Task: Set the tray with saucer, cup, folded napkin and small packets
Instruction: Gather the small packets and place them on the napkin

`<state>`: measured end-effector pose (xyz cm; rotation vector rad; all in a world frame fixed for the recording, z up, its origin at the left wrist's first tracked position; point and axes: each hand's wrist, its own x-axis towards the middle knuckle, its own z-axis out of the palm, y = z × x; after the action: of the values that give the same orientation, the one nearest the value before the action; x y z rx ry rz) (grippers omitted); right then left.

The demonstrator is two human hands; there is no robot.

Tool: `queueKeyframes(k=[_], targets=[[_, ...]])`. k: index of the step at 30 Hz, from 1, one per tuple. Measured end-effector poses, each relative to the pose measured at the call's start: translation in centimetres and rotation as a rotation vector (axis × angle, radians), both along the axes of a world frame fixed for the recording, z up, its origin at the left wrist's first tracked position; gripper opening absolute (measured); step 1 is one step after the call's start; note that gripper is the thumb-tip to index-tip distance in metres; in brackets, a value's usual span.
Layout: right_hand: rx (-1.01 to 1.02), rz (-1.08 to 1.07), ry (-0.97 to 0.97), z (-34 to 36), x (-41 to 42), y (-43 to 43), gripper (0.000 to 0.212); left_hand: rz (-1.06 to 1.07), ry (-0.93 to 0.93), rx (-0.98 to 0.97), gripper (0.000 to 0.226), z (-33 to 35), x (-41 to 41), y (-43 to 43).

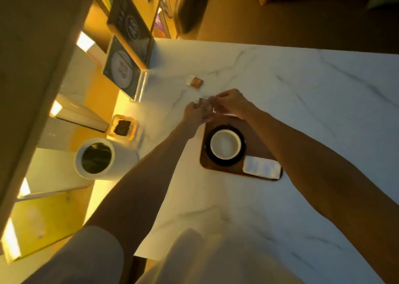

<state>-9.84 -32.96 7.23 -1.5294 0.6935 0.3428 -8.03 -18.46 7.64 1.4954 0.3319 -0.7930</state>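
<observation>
At the far left of the working area, a second packet (195, 82) lies flat on the marble counter (302, 85), well apart from the tray and beyond both hands; it shows a brown panel and a pale end.

The left hand (194, 114) is closed in a pinch on the near edge of the small packets (205, 105), held just above the tray's far edge. The packets appear pale and partly translucent; blur hides their count and print.

The right hand (231, 102) meets the left, fingertips closed on the same packets from the opposite side. Both hands are equally near; the tray lies directly toward the person from them.

The wooden tray (257, 139) carries a dark saucer (208, 152) with the white cup (225, 144) upright on it. The folded napkin (262, 167) lies flat at the tray's near right corner, long axis across the tray. Judged remaining: setting down the packets.
</observation>
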Motion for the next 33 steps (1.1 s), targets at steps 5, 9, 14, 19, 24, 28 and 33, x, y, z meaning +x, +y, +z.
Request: queueKeyframes(k=[5,9,14,19,24,28,33], targets=[[-0.280,-0.067,-0.021,-1.1,4.9,3.5,0.032,-0.031,0.009,-0.005,0.014,-0.5,5.3,4.5],[-0.505,-0.143,-0.023,-3.6,8.9,4.2,0.022,-0.038,0.082,-0.005,0.015,-2.4,9.8,6.4],[-0.643,-0.129,0.033,-7.4,13.2,3.8,0.023,0.000,0.201,-0.005,0.016,-6.1,14.3,6.0],[-0.765,-0.021,0.088,-10.7,16.3,3.5,0.031,0.043,0.298,0.040,0.020,-10.4,16.3,5.1],[-0.882,0.123,0.192,-13.2,18.1,3.9,0.038,0.132,0.353,0.034,0.024,-13.3,16.8,4.9],[-0.816,0.034,0.260,-13.7,18.4,4.3,0.033,0.136,0.381,0.038,0.018,-13.3,16.5,5.5],[-0.385,-0.091,0.169,-11.3,15.9,5.4,0.032,0.086,0.338,0.066,0.020,-10.4,15.1,6.9]])
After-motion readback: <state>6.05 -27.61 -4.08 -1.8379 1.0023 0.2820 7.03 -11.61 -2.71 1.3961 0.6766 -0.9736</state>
